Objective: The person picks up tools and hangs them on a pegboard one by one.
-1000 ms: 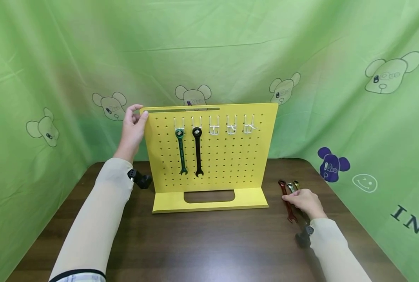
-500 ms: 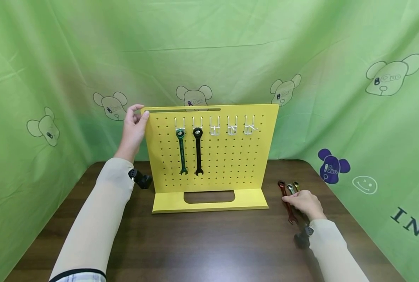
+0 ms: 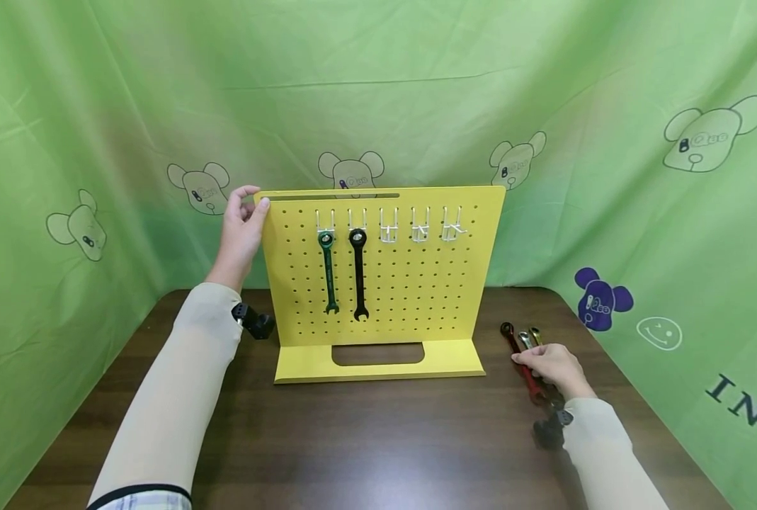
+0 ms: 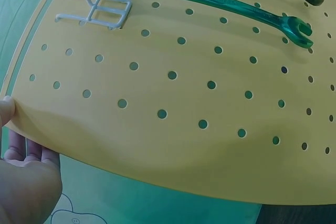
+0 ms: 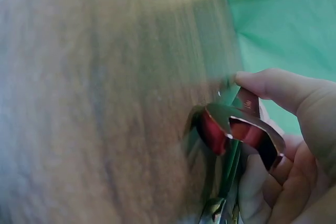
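My left hand (image 3: 239,237) grips the upper left corner of a yellow pegboard (image 3: 416,308), thumb in front and fingers behind. My right hand (image 3: 553,366) pinches a red combination wrench (image 3: 532,386) at the table's right side. Its open end (image 5: 212,129) tilts up off the table in the right wrist view. A silver wrench (image 3: 525,340) and a gold wrench (image 3: 535,335) lie beside it, partly hidden by that hand. On the board hang a green wrench (image 3: 329,276) and a black wrench (image 3: 360,276), ring ends up.
White wire hooks line the board's upper part, such as the middle hook (image 3: 388,232) and the rightmost hook (image 3: 452,230). The board stands on a brown wooden table (image 3: 353,446). A green printed curtain (image 3: 416,92) encloses the back and sides.
The red wrench has tilted in my right hand: its open end has come up and swung slightly right. My left hand still holds the board's corner.
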`<state>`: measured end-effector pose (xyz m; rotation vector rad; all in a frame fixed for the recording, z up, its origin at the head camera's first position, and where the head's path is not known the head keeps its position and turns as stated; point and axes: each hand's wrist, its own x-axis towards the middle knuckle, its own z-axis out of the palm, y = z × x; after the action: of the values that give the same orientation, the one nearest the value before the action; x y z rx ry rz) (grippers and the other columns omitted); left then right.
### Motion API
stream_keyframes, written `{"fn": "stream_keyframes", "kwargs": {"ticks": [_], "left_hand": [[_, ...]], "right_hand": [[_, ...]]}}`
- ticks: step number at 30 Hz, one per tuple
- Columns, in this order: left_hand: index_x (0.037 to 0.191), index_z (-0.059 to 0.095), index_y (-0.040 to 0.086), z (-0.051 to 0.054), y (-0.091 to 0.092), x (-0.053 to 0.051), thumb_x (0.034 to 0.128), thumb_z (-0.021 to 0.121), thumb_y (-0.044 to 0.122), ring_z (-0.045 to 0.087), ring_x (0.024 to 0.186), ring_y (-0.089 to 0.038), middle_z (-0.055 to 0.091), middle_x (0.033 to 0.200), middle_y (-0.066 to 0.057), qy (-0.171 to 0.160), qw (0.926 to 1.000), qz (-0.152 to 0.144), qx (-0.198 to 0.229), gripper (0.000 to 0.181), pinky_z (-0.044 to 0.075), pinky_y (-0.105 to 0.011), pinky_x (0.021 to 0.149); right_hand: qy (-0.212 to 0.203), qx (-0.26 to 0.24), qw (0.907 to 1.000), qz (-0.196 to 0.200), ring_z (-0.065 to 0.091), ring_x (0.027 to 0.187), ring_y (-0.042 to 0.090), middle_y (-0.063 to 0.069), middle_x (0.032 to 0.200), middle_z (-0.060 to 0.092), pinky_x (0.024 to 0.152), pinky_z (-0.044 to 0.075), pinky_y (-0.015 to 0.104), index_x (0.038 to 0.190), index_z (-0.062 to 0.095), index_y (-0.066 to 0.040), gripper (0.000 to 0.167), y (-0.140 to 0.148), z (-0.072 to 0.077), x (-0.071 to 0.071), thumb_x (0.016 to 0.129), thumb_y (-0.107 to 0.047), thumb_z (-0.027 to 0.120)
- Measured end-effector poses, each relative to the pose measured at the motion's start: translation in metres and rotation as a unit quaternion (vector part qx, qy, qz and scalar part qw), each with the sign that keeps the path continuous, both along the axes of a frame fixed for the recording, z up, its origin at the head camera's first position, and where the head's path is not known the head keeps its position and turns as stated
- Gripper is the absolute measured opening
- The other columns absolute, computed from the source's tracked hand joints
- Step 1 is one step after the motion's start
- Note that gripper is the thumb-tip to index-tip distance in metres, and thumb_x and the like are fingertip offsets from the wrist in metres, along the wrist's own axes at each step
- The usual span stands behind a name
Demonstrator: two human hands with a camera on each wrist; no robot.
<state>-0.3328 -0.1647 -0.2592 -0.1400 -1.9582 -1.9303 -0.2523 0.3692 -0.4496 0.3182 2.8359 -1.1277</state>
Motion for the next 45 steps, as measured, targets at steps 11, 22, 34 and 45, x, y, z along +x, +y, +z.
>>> {"fn": "stream_keyframes", "kwargs": {"ticks": [11,22,34,45], "left_hand": [[0.134,0.046,0.016,0.001,0.001,0.000,0.1054,0.053,0.022,0.052,0.091,-0.015,0.052,0.103,-0.003,-0.006,0.9999,0.004,-0.012,0.030,0.047,-0.030,0.082],[0.133,0.047,0.017,0.001,0.002,-0.003,0.1053,0.053,0.022,0.052,0.091,-0.016,0.052,0.103,-0.004,0.000,0.9999,0.007,-0.015,0.029,0.048,-0.030,0.082],[0.131,0.048,0.019,0.001,0.002,-0.002,0.1053,0.053,0.022,0.053,0.092,-0.016,0.053,0.105,-0.005,-0.005,0.9999,0.007,-0.009,0.026,0.049,-0.032,0.084],[0.132,0.048,0.017,0.001,-0.001,0.001,0.1050,0.054,0.021,0.053,0.090,-0.015,0.053,0.102,-0.003,-0.003,1.0000,0.006,-0.002,0.028,0.048,-0.030,0.081]], "right_hand": [[-0.004,-0.020,0.9997,0.009,0.056,0.065,0.015,-0.001,0.073,0.059,0.056,0.049,0.032,0.106,0.071,0.008,0.044,0.000,-0.005,0.001,0.093,-0.034,0.069],[-0.010,-0.043,0.9989,0.018,0.049,0.059,0.012,0.000,0.072,0.055,0.053,0.045,0.029,0.106,0.068,0.010,0.043,0.001,0.001,0.003,0.096,-0.031,0.067],[-0.003,-0.070,0.9966,0.042,0.049,0.067,0.014,0.000,0.075,0.052,0.057,0.045,0.028,0.111,0.063,0.013,0.043,-0.001,0.012,0.008,0.100,-0.029,0.064],[0.039,-0.121,0.9897,0.064,0.047,0.056,0.010,-0.002,0.071,0.051,0.056,0.049,0.029,0.115,0.056,0.013,0.039,-0.011,0.031,0.009,0.100,-0.022,0.063]]}}
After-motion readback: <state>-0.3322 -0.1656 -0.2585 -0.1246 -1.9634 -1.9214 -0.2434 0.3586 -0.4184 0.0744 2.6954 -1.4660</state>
